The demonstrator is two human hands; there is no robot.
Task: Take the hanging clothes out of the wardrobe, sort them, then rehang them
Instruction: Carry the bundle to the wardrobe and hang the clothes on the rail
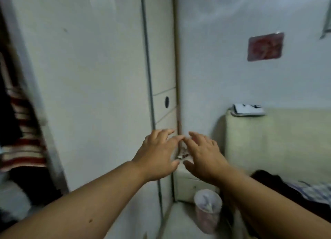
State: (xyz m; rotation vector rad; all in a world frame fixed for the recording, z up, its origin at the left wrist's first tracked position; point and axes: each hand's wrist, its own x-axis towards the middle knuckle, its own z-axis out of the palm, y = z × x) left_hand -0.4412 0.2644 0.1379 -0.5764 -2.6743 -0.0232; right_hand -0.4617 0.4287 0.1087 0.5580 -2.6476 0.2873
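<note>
Both bare forearms reach forward to the frame's centre, where the left hand (158,153) and right hand (204,156) hover palm-down with fingers spread and empty, index tips almost meeting, in front of the smooth white wardrobe door (86,88). That door is a flat, glossy panel edged by a thin grey strip; at 12 o'clock from the hands a narrow drawer front carries a dark oval pull (167,102). The hanging clothes (21,131), red-and-cream stripes beside dark fabric, show blurred at 9 o'clock in the open wardrobe. At 2 o'clock a reddish square sticker (265,46) clings to the wall, its print unreadable. A cream padded headboard (277,140) stands at 3 o'clock; a translucent plastic bin (207,210) sits at 5 o'clock.
</note>
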